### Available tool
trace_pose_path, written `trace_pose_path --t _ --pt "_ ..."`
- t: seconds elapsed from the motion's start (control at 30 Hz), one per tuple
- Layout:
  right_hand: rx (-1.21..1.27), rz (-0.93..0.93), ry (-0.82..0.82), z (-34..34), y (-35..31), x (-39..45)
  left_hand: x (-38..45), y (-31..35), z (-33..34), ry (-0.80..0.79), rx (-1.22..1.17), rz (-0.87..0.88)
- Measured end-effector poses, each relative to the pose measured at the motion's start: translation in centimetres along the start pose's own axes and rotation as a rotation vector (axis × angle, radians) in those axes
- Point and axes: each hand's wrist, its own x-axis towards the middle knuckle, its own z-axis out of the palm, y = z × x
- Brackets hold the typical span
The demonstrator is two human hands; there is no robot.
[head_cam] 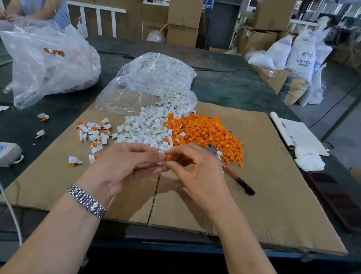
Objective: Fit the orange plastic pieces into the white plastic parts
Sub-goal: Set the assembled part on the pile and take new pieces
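Both hands meet above the near middle of the flat brown cardboard sheet point(259, 192) that covers the dark tabletop point(226, 85). Left hand point(126, 164): grip closed in a fingertip pinch on a small white plastic part point(161, 157). Right hand point(194, 168): fingertips pinching a small orange plastic piece point(167, 157), touching the white part.

Loose white parts point(148, 130) heaped mid-sheet, spilling from a clear plastic bag point(150, 80) toward the far edge; orange pile point(207, 133) just right of them. Fitted pairs point(94, 133) scattered toward the left edge. Red-and-black pen point(238, 180) lies beside the right hand.

Judgement on handling: pieces look very light, rigid, smooth moulded plastic, so likely slippery and easily flicked away. Best held by the white part's flat sides, leaving its opening free; the orange piece by its outer end. Firm, straight push probably needed; skewed entry could jam.
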Motion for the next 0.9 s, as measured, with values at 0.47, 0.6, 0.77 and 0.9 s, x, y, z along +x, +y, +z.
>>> trace_pose_path --t 0.47,0.6,0.77,0.9 --pt "-0.678 0.535 0.052 -3.1 4.3 0.8 0.4 -0.1 -0.4 0.096 -0.039 0.030" --pt "-0.725 0.632 -0.099 -3.0 5.3 0.9 0.3 -0.1 -0.3 0.096 0.016 0.033" --pt "-0.775 0.602 -0.088 -2.8 4.7 1.5 0.5 0.0 0.1 0.123 0.010 0.095" --pt "-0.409 0.549 -0.037 -3.6 2.6 1.4 0.8 0.4 0.2 0.150 -0.057 0.136"
